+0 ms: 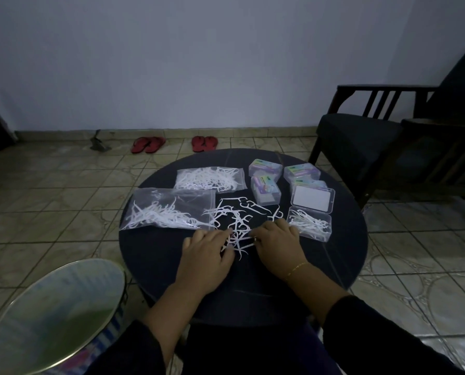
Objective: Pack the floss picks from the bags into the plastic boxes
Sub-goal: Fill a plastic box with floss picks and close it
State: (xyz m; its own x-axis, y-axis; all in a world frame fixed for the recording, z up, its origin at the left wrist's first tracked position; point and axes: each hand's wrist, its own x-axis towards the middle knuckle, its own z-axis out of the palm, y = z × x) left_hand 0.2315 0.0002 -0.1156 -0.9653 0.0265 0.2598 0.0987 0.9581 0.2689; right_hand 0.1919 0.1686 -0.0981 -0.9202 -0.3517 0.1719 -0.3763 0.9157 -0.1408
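On the round dark desk (150,255), the left hand (208,253) and right hand (277,243) lie flat, fingers spread, on loose floss picks (235,215) at the centre, gripping nothing. Two bags (172,209) of picks lie left; an open box (309,224) holding picks sits right, closed boxes (265,167) beyond.

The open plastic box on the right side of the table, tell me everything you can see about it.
The open plastic box is a clear, shallow, rectangular case lying flat on the dark round table, near its right edge. Its lid is folded back away from the person and shows a white rectangular panel. The tray nearer the person holds a loose tangle of white floss picks, not filling it. The right hand rests just left of the tray; whether it touches is unclear. Closed boxes sit just beyond the lid.
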